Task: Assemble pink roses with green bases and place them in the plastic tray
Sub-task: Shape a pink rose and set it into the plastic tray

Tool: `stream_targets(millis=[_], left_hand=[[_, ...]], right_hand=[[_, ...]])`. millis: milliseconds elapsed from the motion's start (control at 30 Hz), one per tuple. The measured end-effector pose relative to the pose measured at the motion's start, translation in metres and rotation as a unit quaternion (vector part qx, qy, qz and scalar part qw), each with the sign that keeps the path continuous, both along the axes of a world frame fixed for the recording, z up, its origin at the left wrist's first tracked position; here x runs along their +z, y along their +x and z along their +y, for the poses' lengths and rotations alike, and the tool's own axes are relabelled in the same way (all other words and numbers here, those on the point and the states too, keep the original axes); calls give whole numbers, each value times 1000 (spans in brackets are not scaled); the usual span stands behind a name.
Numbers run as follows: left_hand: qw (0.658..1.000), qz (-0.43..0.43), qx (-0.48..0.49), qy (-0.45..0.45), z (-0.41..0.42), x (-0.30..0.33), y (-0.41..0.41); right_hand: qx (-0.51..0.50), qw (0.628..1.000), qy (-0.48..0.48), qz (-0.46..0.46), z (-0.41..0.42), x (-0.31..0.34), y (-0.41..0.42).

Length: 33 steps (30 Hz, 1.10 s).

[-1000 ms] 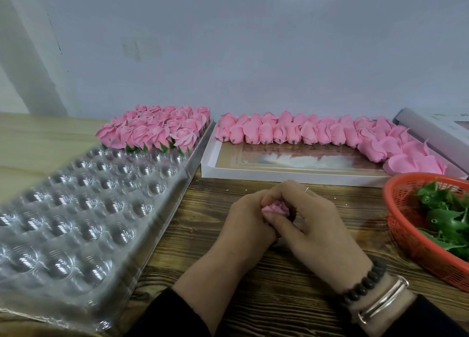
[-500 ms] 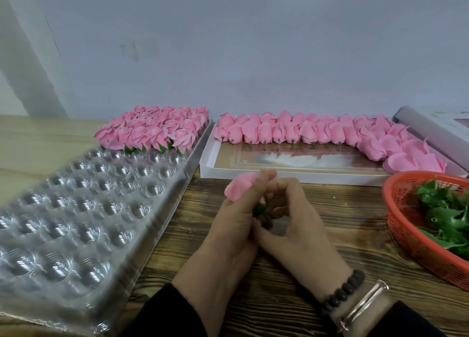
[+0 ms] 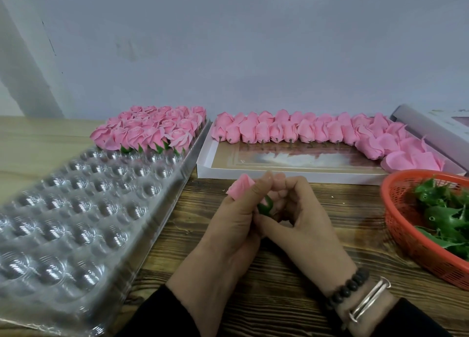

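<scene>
Pink rose (image 3: 239, 189) sits in your left hand (image 3: 228, 235), bud poking up past curled fingers, tilted left. Green base (image 3: 265, 206) at rose's bottom, between both hands. Your right hand (image 3: 302, 225) curls in, fingertips pinching green base. Hands touch each other. Left of your hands: plastic tray (image 3: 76, 209), finished roses (image 3: 149, 131) filling far rows. Beyond hands: white box (image 3: 253, 171) with bare rose heads (image 3: 304, 131). Right of your hands: red basket (image 3: 406, 222) holding green bases (image 3: 444, 215).

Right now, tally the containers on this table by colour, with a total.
Clear plastic tray: 1
White box: 1
Red basket: 1
Lilac box, partly out of view: 1
Total: 4
</scene>
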State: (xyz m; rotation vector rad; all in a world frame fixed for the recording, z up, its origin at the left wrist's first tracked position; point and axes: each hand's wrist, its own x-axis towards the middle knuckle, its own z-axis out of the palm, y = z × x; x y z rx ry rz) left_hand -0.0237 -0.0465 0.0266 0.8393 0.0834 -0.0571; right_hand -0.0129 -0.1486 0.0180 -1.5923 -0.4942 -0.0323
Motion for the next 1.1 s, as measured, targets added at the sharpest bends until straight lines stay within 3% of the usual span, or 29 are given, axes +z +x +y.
stream_targets(millis=[100,233,333,467,533,667,900,967,1100], left_hand=[[1000,-15,-4,26,0,1,0],[996,-24,-24,84,4,3,0],[988,-56,15,143,5,1,0],[909,-127,118,378,10,0,1],[877,-138,122,444,11,0,1],[838,-147,104,515,12,1,-1],[758,-156,66,630,11,2,-3],[761,-155,58,627,11,2,-4],[815,-175,17,552,11,3,-3]], right_hand=[[0,1000,-13,-3,0,2,0],[75,995,28,63,-6,7,0],[74,996,14,56,-9,8,0],[-5,999,-1,-36,-12,7,2],[-15,995,-33,-92,-14,8,2],[-20,971,-136,-194,-15,8,2],[0,970,-147,-193,-18,11,2],[-7,975,-137,-177,-18,11,3],[-20,988,-93,-123,-19,9,7]])
